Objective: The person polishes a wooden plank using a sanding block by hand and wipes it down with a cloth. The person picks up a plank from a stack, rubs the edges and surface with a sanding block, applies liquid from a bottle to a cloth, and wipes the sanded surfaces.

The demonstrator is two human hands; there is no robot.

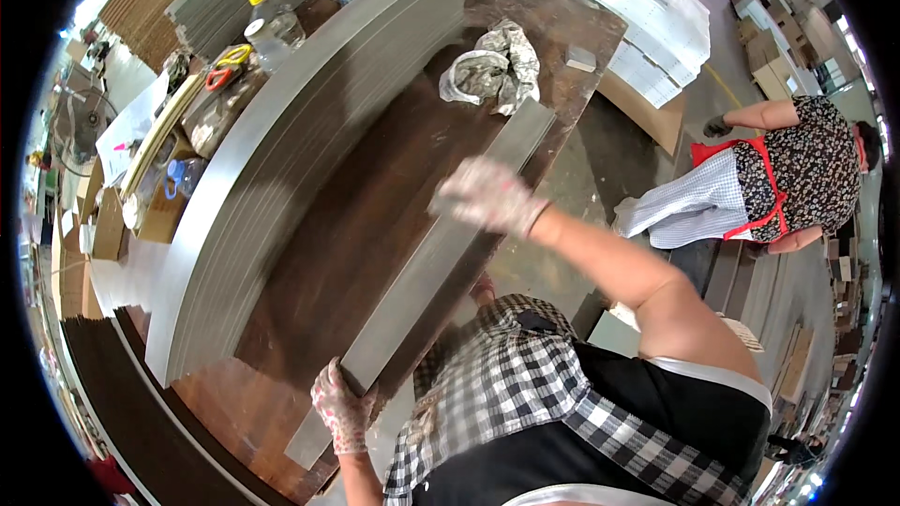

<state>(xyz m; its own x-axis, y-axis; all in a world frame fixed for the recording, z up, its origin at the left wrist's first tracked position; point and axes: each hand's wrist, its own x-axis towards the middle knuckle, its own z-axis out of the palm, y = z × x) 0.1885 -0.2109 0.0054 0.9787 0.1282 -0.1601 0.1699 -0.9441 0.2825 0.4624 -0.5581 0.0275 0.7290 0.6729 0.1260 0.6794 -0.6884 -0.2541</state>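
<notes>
A long, narrow grey board [427, 267] lies slantwise along the near edge of the brown table. My left hand [341, 405], in a patterned glove, is closed round the board's edge near its lower-left end. A grey end piece [309, 439] sticks out past that hand; I cannot tell if it belongs to the same board. My right hand [489, 197], gloved as well, is over the board's upper half. Motion blurs its fingers, so whether it holds anything is unclear. Beyond the board stands a tall stack of grey boards [281, 159], looking curved in this view.
A crumpled patterned cloth [497, 70] and a small grey block [580, 59] lie on the table [319, 262]. Scissors [220, 75] and bottles [272, 33] sit behind the stack. White stacked sheets [652, 23] stand at the far right. A co-worker [783, 173] bends over at right.
</notes>
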